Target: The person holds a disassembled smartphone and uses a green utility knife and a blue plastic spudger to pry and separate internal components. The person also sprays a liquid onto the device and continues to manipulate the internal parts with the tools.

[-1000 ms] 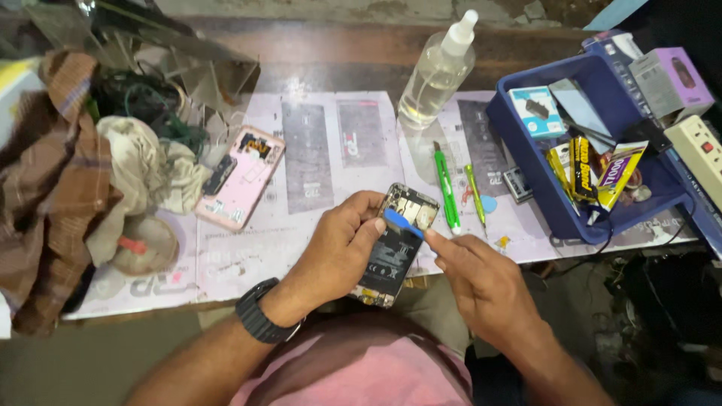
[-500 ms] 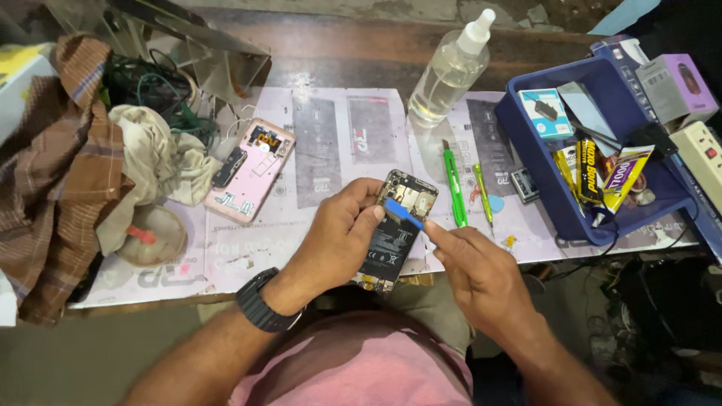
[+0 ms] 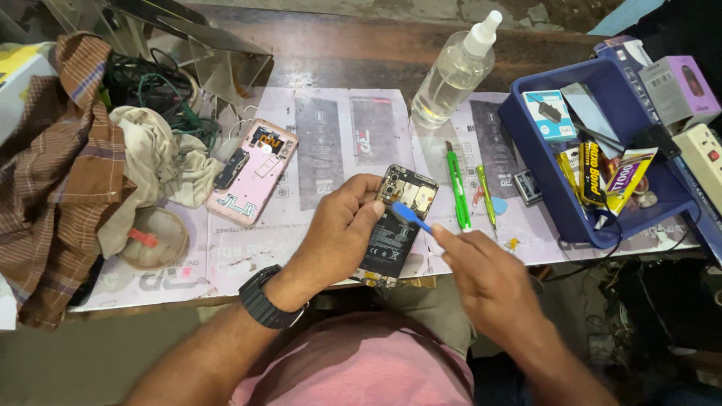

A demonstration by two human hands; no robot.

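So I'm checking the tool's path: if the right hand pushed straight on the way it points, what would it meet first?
The right hand points up-left, its blue pry tool tip already at the opened phone held by the left hand; it would probably meet the phone's circuit board first.

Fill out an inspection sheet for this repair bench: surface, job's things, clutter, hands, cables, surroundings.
Surface: wooden bench covered by printed paper sheets.
Job's things: opened phone, back off, battery and board exposed; blue pry tool tip on it.
Clutter: pink phone shell, clear spray bottle, green tool, blue tray of small packets, cloth rags, checked cloth.
Hands: left hand grips the opened phone; right hand holds the blue pry tool.
Cables: tangled green and black wires at rear left.
Surroundings: power strip at right; black wristwatch on left wrist.
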